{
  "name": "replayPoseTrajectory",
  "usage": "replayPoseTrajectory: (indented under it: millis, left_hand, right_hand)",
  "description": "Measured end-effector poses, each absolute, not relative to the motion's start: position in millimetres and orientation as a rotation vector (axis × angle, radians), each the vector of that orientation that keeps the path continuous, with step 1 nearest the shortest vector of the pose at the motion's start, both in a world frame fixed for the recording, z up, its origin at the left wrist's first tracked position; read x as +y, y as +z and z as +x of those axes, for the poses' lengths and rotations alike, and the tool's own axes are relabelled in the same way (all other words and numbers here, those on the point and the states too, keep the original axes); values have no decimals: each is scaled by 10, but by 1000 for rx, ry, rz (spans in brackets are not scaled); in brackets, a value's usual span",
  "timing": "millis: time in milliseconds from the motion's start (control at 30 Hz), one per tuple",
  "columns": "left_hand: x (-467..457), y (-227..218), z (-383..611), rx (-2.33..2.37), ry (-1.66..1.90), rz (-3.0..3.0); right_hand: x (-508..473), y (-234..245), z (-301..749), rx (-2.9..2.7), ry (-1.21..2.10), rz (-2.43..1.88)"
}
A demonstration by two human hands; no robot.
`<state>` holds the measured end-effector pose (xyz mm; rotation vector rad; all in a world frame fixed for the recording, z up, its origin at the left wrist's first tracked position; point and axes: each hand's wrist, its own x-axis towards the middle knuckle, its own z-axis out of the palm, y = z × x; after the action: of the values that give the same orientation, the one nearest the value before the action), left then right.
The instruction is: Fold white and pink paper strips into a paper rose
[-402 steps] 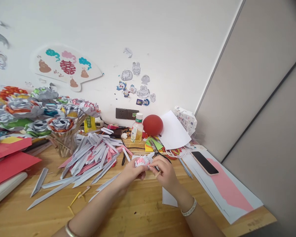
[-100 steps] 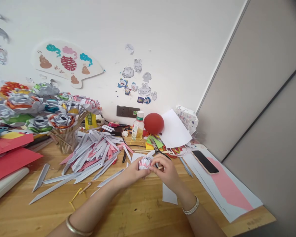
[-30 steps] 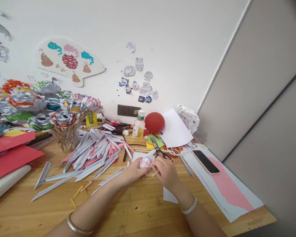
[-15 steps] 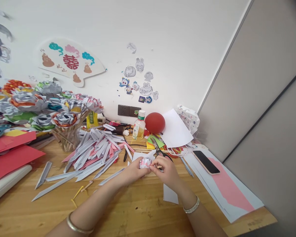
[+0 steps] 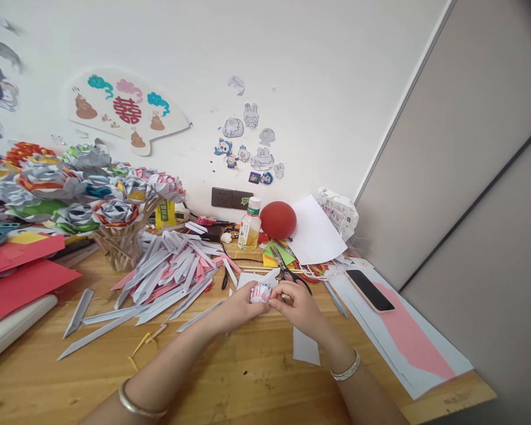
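Observation:
My left hand (image 5: 241,308) is closed around a small white and pink folded-paper flower (image 5: 260,293), thumb in front. At the flower's right edge, the thumb and index finger of my right hand (image 5: 297,307) pinch its paper; the exact bit between the fingertips is too small to make out. Just behind my hands lies a pair of black-handled scissors (image 5: 287,273). A large heap of folded white and pink paper strips (image 5: 177,271) spreads to the left of my hands. White paper (image 5: 306,347) sticks out beneath my right wrist.
Finished paper flowers (image 5: 117,213) on sticks fill a clear container at the left. Red sheets (image 5: 22,286) lie in front of them. A bottle (image 5: 249,227) and a red balloon (image 5: 278,220) stand at the back. On the right, a phone (image 5: 370,290) rests on paper sheets.
My right hand has shifted and turned slightly, its fingers still at the flower's edge. The left hand and the flower stay almost in place.

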<state>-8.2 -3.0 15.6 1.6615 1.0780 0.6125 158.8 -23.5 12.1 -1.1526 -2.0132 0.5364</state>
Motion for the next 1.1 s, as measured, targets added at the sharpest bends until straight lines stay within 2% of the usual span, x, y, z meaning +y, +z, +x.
replayPoseTrajectory:
  millis: [500, 1100]
  left_hand:
    - [-36, 139, -92, 1073, 584, 1646]
    - [-3, 40, -93, 1035, 597, 1687]
  right_hand:
    - [-207, 72, 1598, -2073, 471, -1146]
    - [-236, 65, 1575, -2210, 163, -1103]
